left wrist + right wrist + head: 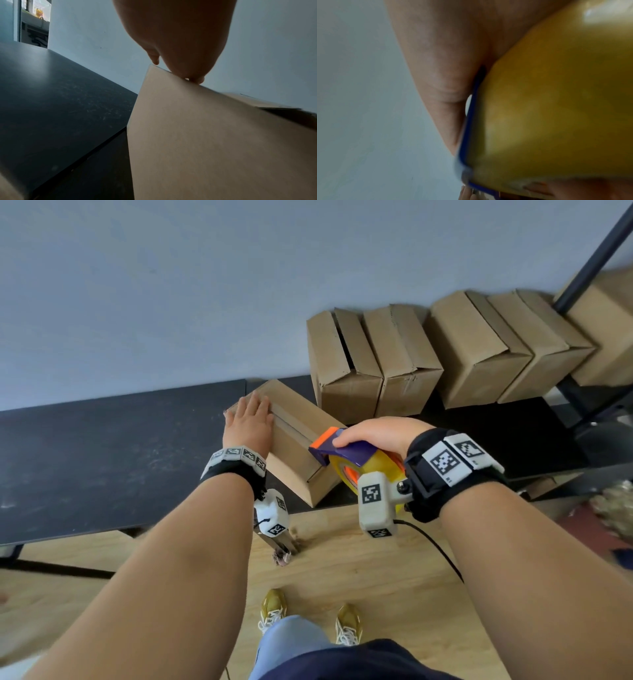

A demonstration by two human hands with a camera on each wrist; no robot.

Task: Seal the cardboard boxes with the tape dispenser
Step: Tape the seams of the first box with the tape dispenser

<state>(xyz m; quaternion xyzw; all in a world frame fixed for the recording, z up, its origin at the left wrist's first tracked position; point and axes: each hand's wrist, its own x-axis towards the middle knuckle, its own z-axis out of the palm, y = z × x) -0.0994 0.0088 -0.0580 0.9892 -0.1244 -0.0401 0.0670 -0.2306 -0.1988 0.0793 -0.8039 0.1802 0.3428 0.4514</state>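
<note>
A small cardboard box lies askew on the dark table, one corner hanging over the near edge. My left hand rests flat on the far left part of its top, fingers straight. In the left wrist view the box's side fills the right half under my left hand. My right hand grips a purple and orange tape dispenser with a yellow tape roll, its orange front at the near end of the box's top seam. The right wrist view shows the roll close up and blurred.
Several more cardboard boxes stand in a row against the grey wall at the back right. A black metal frame slants up at the far right. Wooden floor and my shoes are below the table edge.
</note>
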